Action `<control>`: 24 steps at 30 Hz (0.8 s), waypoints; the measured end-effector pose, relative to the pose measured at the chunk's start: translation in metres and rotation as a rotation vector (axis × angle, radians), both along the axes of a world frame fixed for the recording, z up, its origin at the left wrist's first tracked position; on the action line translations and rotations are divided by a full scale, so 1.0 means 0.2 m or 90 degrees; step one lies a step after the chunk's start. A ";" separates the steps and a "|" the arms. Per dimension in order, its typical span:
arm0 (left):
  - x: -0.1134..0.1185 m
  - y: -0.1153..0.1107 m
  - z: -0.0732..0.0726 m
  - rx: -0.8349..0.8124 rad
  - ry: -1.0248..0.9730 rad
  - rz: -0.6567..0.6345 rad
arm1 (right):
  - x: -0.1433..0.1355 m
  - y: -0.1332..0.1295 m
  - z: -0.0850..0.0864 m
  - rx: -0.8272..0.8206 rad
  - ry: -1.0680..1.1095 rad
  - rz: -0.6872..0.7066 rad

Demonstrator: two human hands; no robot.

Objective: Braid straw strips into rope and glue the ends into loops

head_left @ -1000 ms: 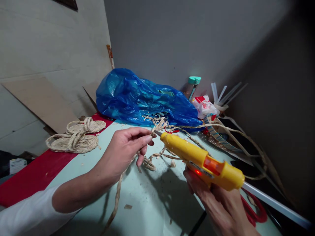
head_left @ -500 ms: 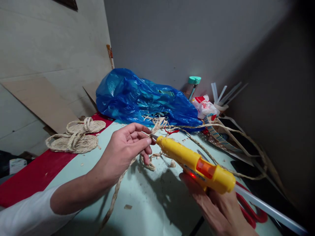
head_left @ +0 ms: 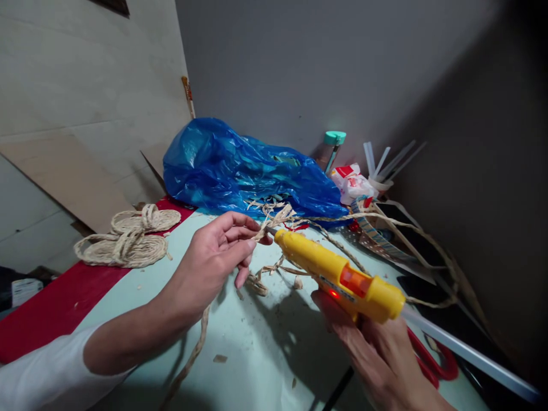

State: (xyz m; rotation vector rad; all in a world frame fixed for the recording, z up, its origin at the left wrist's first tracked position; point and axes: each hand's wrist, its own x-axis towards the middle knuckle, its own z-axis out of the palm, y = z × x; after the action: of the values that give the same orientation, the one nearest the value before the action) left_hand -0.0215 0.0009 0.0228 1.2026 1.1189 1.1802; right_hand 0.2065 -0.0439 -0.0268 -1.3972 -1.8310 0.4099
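My left hand (head_left: 214,257) pinches the frayed end of a braided straw cord (head_left: 278,218) between thumb and fingers. The cord's tail hangs below the hand toward the table's front edge. My right hand (head_left: 377,354) is wrapped round the handle of a yellow glue gun (head_left: 329,268), whose red light is lit. A long clear glue stick (head_left: 466,348) sticks out of its back. The metal nozzle points left, close beside the cord and my left fingertips; whether it touches them I cannot tell.
Two woven straw slippers (head_left: 128,248) rest at the left on a red strip. Behind my hands lies a blue plastic bag (head_left: 248,171). Red-handled scissors (head_left: 445,365) are under the glue gun at the right, near a cup of glue sticks (head_left: 381,184) and a patterned box (head_left: 368,228).
The straw strands at my left fingertips have shifted and show more beside the nozzle. The left fingers have moved slightly. The whole view has shifted a little.
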 end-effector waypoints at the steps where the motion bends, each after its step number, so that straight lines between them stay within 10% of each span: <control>1: 0.00 0.00 0.00 -0.001 0.000 -0.004 | -0.01 0.00 0.02 0.003 -0.006 0.017; 7: 0.00 0.01 0.00 0.003 -0.001 -0.028 | -0.10 0.05 0.16 0.128 0.013 0.124; 24: 0.01 0.00 0.00 0.001 -0.006 -0.012 | -0.07 0.04 0.11 0.073 0.023 0.096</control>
State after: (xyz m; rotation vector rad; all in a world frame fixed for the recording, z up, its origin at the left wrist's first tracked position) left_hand -0.0193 0.0008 0.0221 1.2050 1.0986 1.1713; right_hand 0.1915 -0.0352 -0.0040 -1.1722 -1.9052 0.3979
